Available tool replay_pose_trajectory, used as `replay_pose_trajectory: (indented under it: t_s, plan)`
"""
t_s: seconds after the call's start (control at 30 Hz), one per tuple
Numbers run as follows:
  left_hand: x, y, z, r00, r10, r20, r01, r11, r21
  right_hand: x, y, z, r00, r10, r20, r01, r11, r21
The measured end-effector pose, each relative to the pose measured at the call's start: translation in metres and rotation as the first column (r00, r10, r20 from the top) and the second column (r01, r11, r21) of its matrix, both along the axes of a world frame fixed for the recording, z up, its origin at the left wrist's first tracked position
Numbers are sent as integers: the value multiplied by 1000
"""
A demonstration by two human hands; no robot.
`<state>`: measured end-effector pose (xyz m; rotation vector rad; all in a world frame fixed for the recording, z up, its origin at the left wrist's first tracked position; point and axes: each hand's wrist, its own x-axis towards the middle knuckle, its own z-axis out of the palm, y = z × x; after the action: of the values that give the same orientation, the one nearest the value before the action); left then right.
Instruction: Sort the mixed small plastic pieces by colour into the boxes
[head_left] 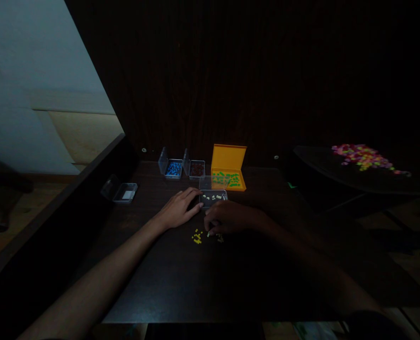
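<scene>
My left hand (181, 207) lies at the left side of a clear plastic box (213, 205), fingers and thumb on its edge. Its clear lid stands up at the back, and several small pale pieces (214, 197) lie inside. My right hand (229, 217) reaches over the box's front right, its fingers pinched together and pointing down. A small pale piece (208, 233) shows right at these fingertips. More pale pieces (220, 239) lie on the table just under that hand, partly in shadow. Small yellow pieces (197, 236) are scattered to their left.
Behind stand open clear boxes with blue pieces (174, 169) and dark red pieces (197, 168), beside a yellow box (229, 158) holding green pieces. Another open clear box (125, 193) sits at the left. A multicoloured heap (365, 157) lies on a dark surface at right.
</scene>
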<state>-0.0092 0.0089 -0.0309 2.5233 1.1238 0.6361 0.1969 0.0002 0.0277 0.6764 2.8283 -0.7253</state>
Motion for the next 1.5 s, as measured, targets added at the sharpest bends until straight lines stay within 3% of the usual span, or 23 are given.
replay_pose_trajectory:
  t_s: [0.37, 0.67, 1.1, 1.23, 1.5]
  plan:
    - [1, -1, 2, 1000, 11, -7, -11, 1000, -7, 0, -2, -10, 1000, 7, 11, -6, 1000, -30]
    - [0, 0, 1, 1000, 9, -9, -9, 1000, -2, 1, -5, 4, 995, -26, 101, 29, 999, -34]
    - [1, -1, 3, 1000, 4, -7, -4, 1000, -11, -5, -7, -14, 999, 11, -42, -10, 1000, 10]
    - [1, -2, 4, 1000, 11, -14, -11, 1000, -13, -4, -5, -17, 998, -31, -54, 32, 999, 5]
    - [1, 0, 0, 1000, 9, -10, -9, 1000, -3, -3, -3, -5, 980, -198, 28, 197, 980, 27]
